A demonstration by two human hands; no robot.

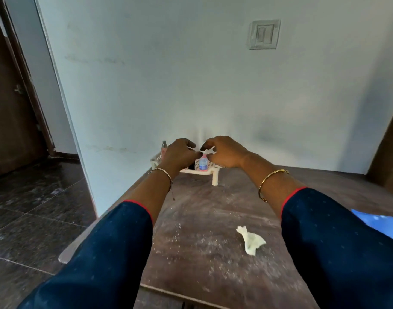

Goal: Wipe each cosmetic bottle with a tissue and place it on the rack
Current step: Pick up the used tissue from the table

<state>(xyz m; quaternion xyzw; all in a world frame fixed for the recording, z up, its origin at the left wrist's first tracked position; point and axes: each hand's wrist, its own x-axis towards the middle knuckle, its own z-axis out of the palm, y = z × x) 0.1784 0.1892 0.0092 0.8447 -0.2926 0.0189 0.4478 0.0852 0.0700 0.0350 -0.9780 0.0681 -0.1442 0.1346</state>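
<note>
A white perforated rack [214, 173] stands on the table against the wall. On it stands a small bottle [203, 163] with a blue label and pink cap, and a pink spray bottle [164, 148] shows at its left end. A dark object on the rack is mostly hidden behind my left wrist. My left hand [180, 153] and my right hand [225, 152] hover side by side just above the small bottle. Their fingers are loosely curved, the fingertips nearly meet, and they hold nothing. A crumpled white tissue [251, 240] lies on the table near me.
The brown table [197, 219] is dusted with white specks. A blue packet [381, 221] lies at its right edge. The wall rises right behind the rack, and a dark door and tiled floor are to the left.
</note>
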